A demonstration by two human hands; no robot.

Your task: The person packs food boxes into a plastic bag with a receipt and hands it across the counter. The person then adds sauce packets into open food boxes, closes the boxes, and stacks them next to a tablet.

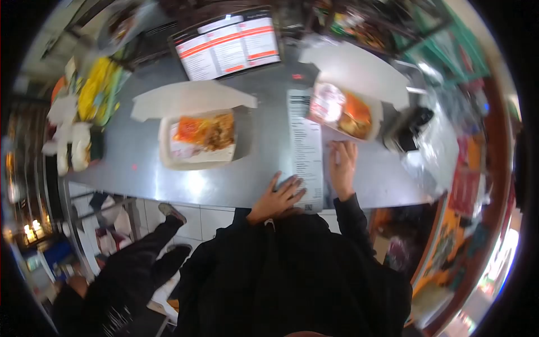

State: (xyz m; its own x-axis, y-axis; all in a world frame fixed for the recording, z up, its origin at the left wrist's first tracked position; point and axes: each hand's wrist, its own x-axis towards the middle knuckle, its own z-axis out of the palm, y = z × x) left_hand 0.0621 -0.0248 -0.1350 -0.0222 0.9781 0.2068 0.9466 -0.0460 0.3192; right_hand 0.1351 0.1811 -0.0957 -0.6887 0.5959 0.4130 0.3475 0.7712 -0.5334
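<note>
On the metal table, a long printed receipt [305, 149] lies lengthwise in front of me. My left hand [279, 196] rests with spread fingers at its lower left edge. My right hand [342, 163] is just right of the receipt, its fingers bent and close together near the table; whether they hold anything is hidden. Above it stands an open white box [377, 121] with a wrapped item [327, 102] and orange-topped food [356, 115]. Farther left, another open box [196, 164] holds orange and brown food [208, 133].
A lit screen [227, 45] stands at the back. Yellow bags [96, 92] are at the left, a black container [407, 129] and clear plastic [443, 140] at the right. Another person's dark-clothed legs [146, 241] show at lower left.
</note>
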